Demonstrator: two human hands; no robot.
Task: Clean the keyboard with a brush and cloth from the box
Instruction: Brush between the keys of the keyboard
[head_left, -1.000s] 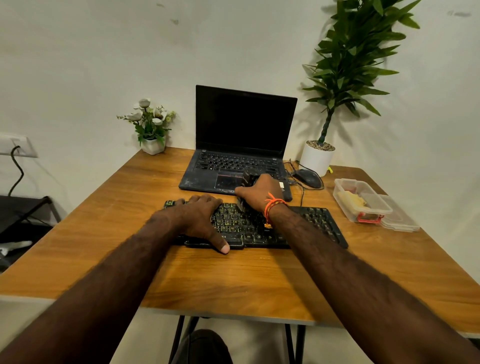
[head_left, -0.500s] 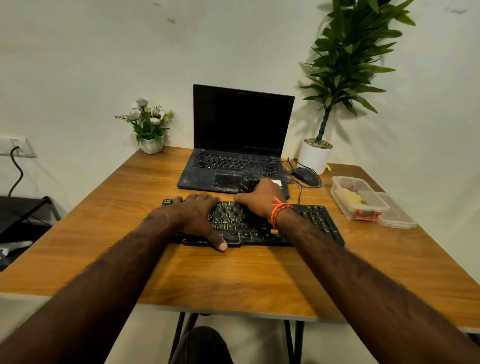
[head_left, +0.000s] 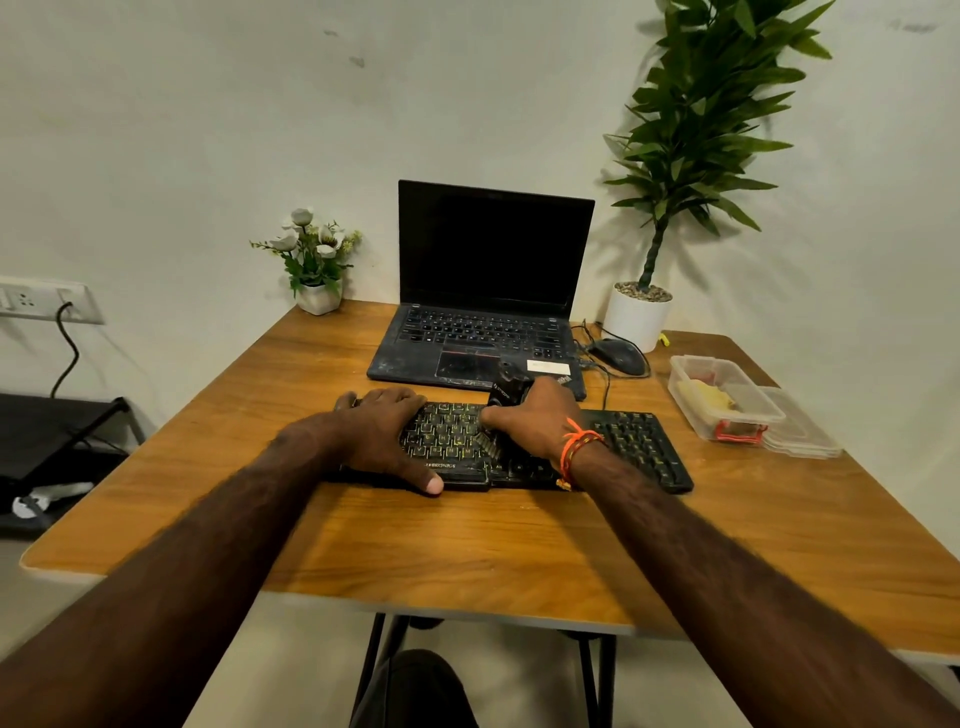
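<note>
gripping a black brush (head_left: 506, 391) with curled fingers, the right hand (head_left: 537, 423) sits at the centre of the frame, over the middle of the black keyboard (head_left: 631, 447), with the bristles down on the keys just left of the hand. an orange thread band (head_left: 576, 447) circles that wrist. the left hand (head_left: 384, 431) lies on the left end of the keyboard, fingers bent over the far edge and thumb pressed to the near edge, holding it in place. the keyboard lies flat across the middle of the wooden table (head_left: 467, 551), its right end bare.

just behind it, touching or nearly so, stands an open laptop (head_left: 488, 291) with a dark screen. right of the laptop lies a black mouse (head_left: 618, 356) with its cable. at the right of the frame a clear plastic box (head_left: 724, 397) stands open on the table, something yellow inside, perhaps the cloth, though that cannot be told; its lid (head_left: 802, 434) lies just beside it on the right. a tall green plant in a white pot (head_left: 636, 314) fills the upper right, and a small pot of white flowers (head_left: 314, 260) stands at the table's far left corner. a wall socket (head_left: 44, 301) with a black cord shows at the left edge.
</note>
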